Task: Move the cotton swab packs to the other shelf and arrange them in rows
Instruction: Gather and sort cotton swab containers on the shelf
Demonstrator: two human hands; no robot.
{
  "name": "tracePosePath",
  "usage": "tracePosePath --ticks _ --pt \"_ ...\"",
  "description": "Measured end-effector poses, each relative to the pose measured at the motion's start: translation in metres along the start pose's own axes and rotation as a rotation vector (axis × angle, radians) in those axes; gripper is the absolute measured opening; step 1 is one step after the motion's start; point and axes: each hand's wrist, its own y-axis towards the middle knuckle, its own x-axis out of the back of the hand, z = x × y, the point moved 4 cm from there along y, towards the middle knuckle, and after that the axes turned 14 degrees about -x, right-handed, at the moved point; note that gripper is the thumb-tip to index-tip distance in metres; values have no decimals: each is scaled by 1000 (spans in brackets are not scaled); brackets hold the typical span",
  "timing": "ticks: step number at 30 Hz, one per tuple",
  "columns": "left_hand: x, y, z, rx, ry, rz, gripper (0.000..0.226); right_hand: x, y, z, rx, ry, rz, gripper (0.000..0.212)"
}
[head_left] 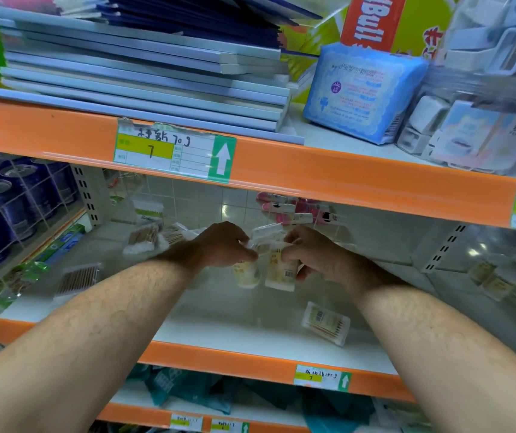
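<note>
Left hand grip: left hand [223, 245] has its fingers curled round the top of a cotton swab pack [246, 275]; the pack hangs below the fist
Right hand grip: right hand [311, 254] pinches a second swab pack [281, 271] by its upper end; its label and barcode face the camera
Between the hands: the two held packs hang side by side, close together; a third clear pack [266, 232] shows just above them; which hand holds it I cannot tell
Place: both hands reach deep into the middle shelf [250, 332], above its white board
Front right: a loose pack [327, 323] lies flat and tilted on the same shelf, well apart from the hands
Back left: a heap of swab packs [147, 239] lies beside the left forearm; a flat pack [78, 278] of brown-stemmed swabs lies nearer the front
Right bay: small blurred packs [500, 282] sit close together
Upper shelf: a stack of blue-edged boards [141, 79]; a blue soft packet [363, 92] to its right; a handwritten price label [172, 151] on the orange edge
</note>
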Motion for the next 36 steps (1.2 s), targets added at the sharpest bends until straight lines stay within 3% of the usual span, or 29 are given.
tracePosePath --ticks 5,10,13,18,22,29,36 --pt "-12 10 -13 -65 -2 49 47 6 -27 -7 28 -52 -28 50" --pt "-34 29 -59 -220 29 98 18 47 -69 -44 -26 -54 -163 31" --pt "-53 37 -109 -316 43 153 33 78 -105 -80 -102 -75 -284 25" --pt "-79 36 -217 -470 9 220 80 125 -172 -147 -109 -98 -496 27" --pt "-109 29 -305 -562 67 222 30 160 -222 -204 -123 -125 -560 33" --pt "-173 12 -441 -632 77 205 36 220 -312 -292 -140 -145 -619 39" --pt "-221 11 -531 -630 100 219 20 273 -360 -367 -189 -93 -611 36"
